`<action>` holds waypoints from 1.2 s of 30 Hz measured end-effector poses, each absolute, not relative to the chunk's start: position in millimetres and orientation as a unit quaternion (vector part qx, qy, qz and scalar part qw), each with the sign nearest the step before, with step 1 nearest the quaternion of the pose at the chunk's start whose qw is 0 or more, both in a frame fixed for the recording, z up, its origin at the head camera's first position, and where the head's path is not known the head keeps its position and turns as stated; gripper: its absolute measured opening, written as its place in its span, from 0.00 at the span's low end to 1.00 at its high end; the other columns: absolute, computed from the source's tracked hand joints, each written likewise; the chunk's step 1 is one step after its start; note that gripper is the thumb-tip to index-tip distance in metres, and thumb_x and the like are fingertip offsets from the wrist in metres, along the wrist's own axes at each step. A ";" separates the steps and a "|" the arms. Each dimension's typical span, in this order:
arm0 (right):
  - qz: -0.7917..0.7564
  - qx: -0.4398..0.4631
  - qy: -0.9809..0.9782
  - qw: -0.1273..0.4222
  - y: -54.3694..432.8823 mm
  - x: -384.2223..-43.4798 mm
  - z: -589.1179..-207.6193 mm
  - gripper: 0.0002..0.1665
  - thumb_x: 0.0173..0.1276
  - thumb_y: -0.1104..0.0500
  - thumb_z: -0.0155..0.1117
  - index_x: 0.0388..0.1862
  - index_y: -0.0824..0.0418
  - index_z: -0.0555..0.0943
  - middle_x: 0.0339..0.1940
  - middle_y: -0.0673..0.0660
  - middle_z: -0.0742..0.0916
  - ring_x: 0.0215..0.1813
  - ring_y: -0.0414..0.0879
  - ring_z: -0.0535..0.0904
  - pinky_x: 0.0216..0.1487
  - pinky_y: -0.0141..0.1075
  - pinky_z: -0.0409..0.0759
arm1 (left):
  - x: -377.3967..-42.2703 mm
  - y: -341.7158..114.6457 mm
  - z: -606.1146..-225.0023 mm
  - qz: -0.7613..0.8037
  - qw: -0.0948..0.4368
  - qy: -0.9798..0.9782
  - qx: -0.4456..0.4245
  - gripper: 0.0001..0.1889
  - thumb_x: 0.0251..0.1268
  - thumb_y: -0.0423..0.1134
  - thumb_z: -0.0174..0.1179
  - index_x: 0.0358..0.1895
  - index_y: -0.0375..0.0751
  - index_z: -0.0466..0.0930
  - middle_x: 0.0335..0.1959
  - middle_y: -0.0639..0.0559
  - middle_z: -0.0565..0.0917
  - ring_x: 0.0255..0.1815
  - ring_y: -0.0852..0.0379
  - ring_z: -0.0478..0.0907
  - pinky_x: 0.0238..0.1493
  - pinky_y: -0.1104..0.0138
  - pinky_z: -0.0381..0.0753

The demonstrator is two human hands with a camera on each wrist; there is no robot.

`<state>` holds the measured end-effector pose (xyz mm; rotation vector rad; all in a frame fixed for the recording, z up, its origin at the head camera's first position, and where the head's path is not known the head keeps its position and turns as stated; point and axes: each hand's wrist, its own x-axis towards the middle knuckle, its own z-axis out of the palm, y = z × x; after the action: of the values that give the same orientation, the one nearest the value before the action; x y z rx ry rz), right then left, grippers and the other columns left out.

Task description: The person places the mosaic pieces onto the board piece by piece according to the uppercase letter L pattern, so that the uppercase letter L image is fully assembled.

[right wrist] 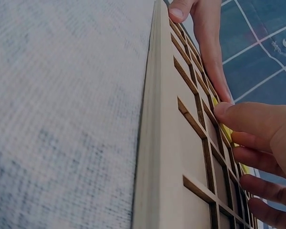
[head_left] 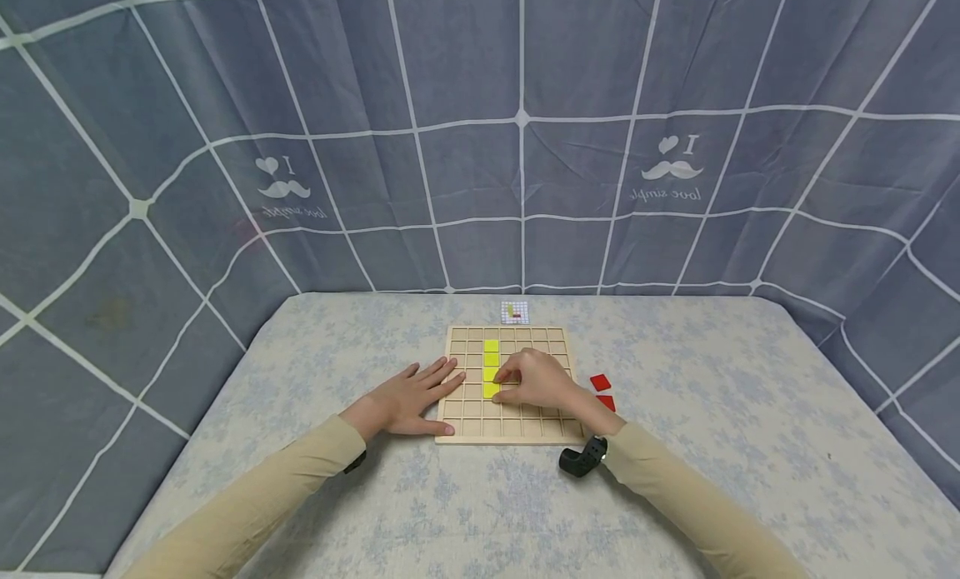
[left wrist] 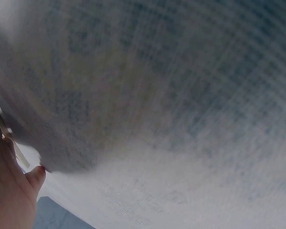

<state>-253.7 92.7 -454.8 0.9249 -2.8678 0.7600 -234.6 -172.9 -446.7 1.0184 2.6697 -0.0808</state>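
Observation:
A wooden grid board point(head_left: 510, 440) lies flat, with several yellow square tiles point(head_left: 491, 359) in one column of its cells. My right hand point(head_left: 536, 379) is over the middle of the board. Its thumb and index finger pinch the lowest yellow tile point(head_left: 491, 391) in that column; the right wrist view shows these fingers against yellow point(right wrist: 226, 132) between the ridges. My left hand point(head_left: 415, 398) is spread out, fingertips resting on the board's left edge and thumb near its lower left corner. In the left wrist view only part of the left hand point(left wrist: 12, 191) shows.
Two red tiles, one farther back point(head_left: 600, 382) and one nearer point(head_left: 606, 403), lie on the cloth right of the board. A small card point(head_left: 514, 312) printed with a coloured grid lies behind it. A patterned cloth point(head_left: 300, 371) covers the table, and grey-blue curtains point(head_left: 472, 171) surround it.

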 end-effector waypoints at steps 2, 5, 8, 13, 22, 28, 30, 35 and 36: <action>0.246 0.297 -0.922 0.017 93.3 -253.6 -455.2 0.12 0.49 0.46 0.78 0.32 0.48 0.89 0.29 0.41 0.86 0.29 0.34 0.71 0.30 0.27 0.70 | -235.3 -172.9 -448.3 -0.028 0.139 0.925 0.352 0.47 0.61 0.75 0.42 0.79 0.58 0.38 0.80 0.53 0.37 0.81 0.53 0.37 0.76 0.46 0.48; 0.252 0.299 -0.920 0.016 95.1 -253.7 -454.8 0.13 0.50 0.46 0.78 0.32 0.48 0.89 0.31 0.41 0.87 0.30 0.34 0.72 0.30 0.27 0.71 | -236.2 -172.7 -449.6 -0.033 0.141 0.925 0.351 0.48 0.61 0.76 0.40 0.78 0.59 0.37 0.80 0.54 0.36 0.81 0.54 0.36 0.76 0.46 0.48; 0.264 0.297 -0.918 0.016 98.7 -253.4 -452.7 0.13 0.51 0.46 0.77 0.34 0.49 0.89 0.33 0.42 0.87 0.32 0.35 0.75 0.33 0.28 0.74 | -235.7 -171.5 -447.6 -0.031 0.147 0.924 0.352 0.48 0.61 0.76 0.41 0.79 0.58 0.37 0.80 0.53 0.36 0.81 0.53 0.36 0.76 0.46 0.48; 0.279 0.286 -0.916 0.026 110.6 -253.9 -447.8 0.12 0.53 0.49 0.76 0.36 0.51 0.89 0.35 0.44 0.88 0.37 0.38 0.80 0.37 0.30 0.77 | -233.5 -169.5 -443.5 -0.032 0.154 0.924 0.349 0.47 0.62 0.75 0.41 0.79 0.58 0.38 0.80 0.52 0.37 0.81 0.52 0.37 0.76 0.45 0.47; 0.297 0.265 -0.917 0.035 146.2 -256.8 -435.6 0.14 0.56 0.51 0.75 0.40 0.53 0.88 0.37 0.48 0.88 0.36 0.41 0.80 0.34 0.32 0.76 | -232.5 -171.2 -442.2 -0.034 0.150 0.924 0.350 0.47 0.62 0.75 0.41 0.79 0.57 0.38 0.80 0.52 0.37 0.81 0.53 0.36 0.76 0.46 0.46; 0.302 0.241 -0.922 0.039 176.5 -255.7 -431.2 0.16 0.56 0.51 0.74 0.42 0.55 0.88 0.39 0.49 0.88 0.40 0.44 0.80 0.36 0.35 0.76 | -233.3 -172.0 -442.2 -0.028 0.149 0.923 0.354 0.47 0.63 0.74 0.42 0.79 0.55 0.39 0.80 0.50 0.37 0.81 0.51 0.36 0.76 0.45 0.47; 0.305 0.232 -0.923 0.037 186.7 -254.3 -431.1 0.16 0.57 0.51 0.74 0.43 0.55 0.87 0.40 0.50 0.88 0.41 0.46 0.80 0.36 0.35 0.77 | -232.9 -172.2 -441.5 -0.024 0.148 0.923 0.355 0.47 0.63 0.74 0.42 0.79 0.54 0.40 0.80 0.49 0.38 0.81 0.50 0.37 0.76 0.44 0.47; 0.299 0.216 -0.929 0.041 209.2 -249.4 -435.2 0.15 0.57 0.52 0.73 0.42 0.55 0.87 0.40 0.52 0.89 0.40 0.46 0.80 0.35 0.35 0.77 | -232.3 -173.0 -441.5 -0.026 0.142 0.922 0.360 0.47 0.63 0.75 0.40 0.79 0.53 0.40 0.80 0.48 0.39 0.81 0.49 0.38 0.76 0.44 0.47; 0.297 0.212 -0.930 0.041 213.0 -248.4 -436.5 0.14 0.57 0.52 0.73 0.42 0.55 0.88 0.40 0.52 0.89 0.40 0.45 0.80 0.34 0.34 0.77 | -232.1 -173.1 -441.5 -0.027 0.142 0.922 0.360 0.47 0.63 0.75 0.40 0.79 0.53 0.40 0.80 0.48 0.39 0.81 0.49 0.38 0.76 0.44 0.47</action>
<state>-248.4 213.0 -436.5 0.6506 -2.8479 0.9083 -232.1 -173.1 -441.5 1.0391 2.6598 -0.0775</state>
